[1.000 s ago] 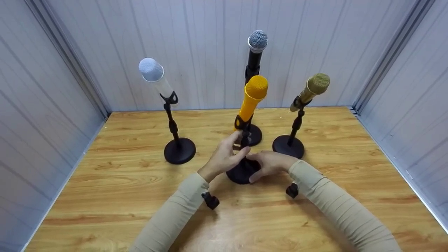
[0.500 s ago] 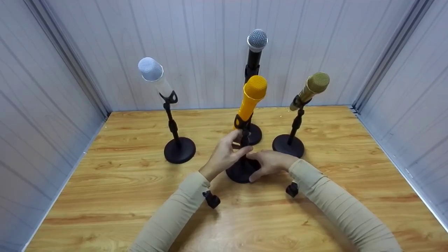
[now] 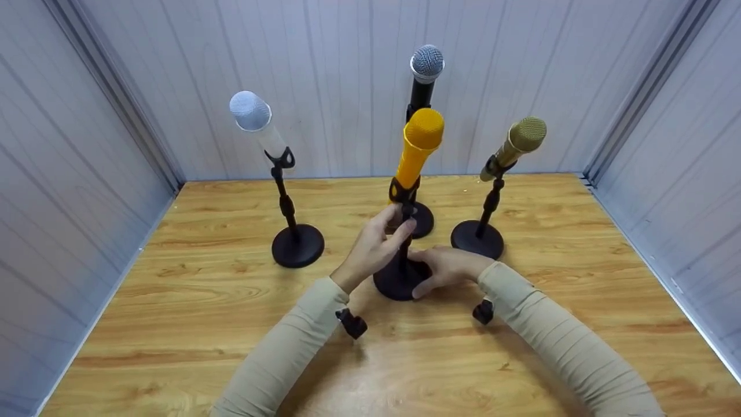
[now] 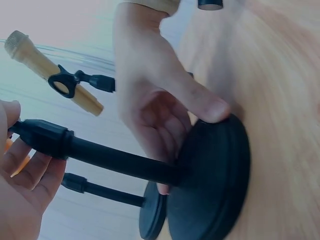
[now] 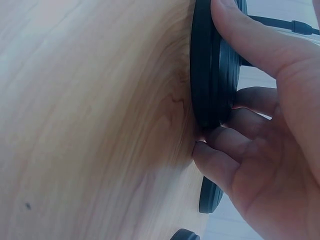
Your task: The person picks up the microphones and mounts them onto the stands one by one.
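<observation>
In the head view a yellow microphone [image 3: 414, 152] leans in the clip of a black desk microphone stand [image 3: 395, 286], at the middle of the table. My left hand [image 3: 370, 246] grips the stand's upright just below the clip, thumb in front. In the left wrist view those fingers curl around the collar [image 4: 47, 137] of the pole. My right hand [image 3: 448, 269] holds the round base at its right edge. The right wrist view shows my thumb over the top of the base [image 5: 212, 65] and fingers at its rim, low over the wood.
Behind stands a black microphone with a silver head [image 3: 427, 62], partly covered by the yellow one. A white microphone [image 3: 252, 113] on a stand is at the left, a gold microphone [image 3: 524, 136] at the right. Pale panel walls [image 3: 347, 87] enclose the wooden table [image 3: 191, 324].
The yellow microphone and its clip have risen, with my left hand moving up too; more of the pole shows above the base. My right hand stays on the base.
</observation>
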The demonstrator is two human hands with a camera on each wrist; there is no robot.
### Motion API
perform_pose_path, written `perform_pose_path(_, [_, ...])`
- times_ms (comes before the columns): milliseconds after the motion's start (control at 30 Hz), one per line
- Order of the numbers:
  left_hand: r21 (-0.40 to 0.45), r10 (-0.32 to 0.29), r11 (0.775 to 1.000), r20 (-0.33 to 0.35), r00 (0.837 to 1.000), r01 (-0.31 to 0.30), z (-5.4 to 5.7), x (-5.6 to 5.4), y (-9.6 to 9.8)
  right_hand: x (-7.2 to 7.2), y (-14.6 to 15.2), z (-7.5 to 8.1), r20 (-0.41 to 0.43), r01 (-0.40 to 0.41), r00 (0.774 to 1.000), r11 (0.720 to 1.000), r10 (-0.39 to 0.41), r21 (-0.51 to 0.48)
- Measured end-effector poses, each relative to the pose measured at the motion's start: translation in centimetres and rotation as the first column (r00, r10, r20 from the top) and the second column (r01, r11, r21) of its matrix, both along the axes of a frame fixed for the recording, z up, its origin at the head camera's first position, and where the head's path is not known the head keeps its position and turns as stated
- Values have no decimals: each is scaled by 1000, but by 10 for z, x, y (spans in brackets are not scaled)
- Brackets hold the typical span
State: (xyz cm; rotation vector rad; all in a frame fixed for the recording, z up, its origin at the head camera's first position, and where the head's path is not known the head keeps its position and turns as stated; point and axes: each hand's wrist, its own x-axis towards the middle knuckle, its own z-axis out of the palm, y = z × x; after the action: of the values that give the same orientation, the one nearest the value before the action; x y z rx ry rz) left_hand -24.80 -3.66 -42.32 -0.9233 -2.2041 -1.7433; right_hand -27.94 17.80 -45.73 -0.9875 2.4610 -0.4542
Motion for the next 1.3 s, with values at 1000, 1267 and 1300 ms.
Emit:
perform_pose_path(1000, [88, -74, 994, 19, 997, 72, 38, -3, 1, 1, 2, 0, 24, 28, 999, 1000, -27, -8])
perform_pose_path(1267, [57, -69, 996, 13, 998, 68, 38, -2, -1, 7, 2, -4, -3, 65, 998, 965, -68, -256])
perform_pose_path(1300, [53, -66, 996, 14, 998, 65, 39, -2, -1, 8, 3, -3, 10, 92, 996, 940, -94, -329])
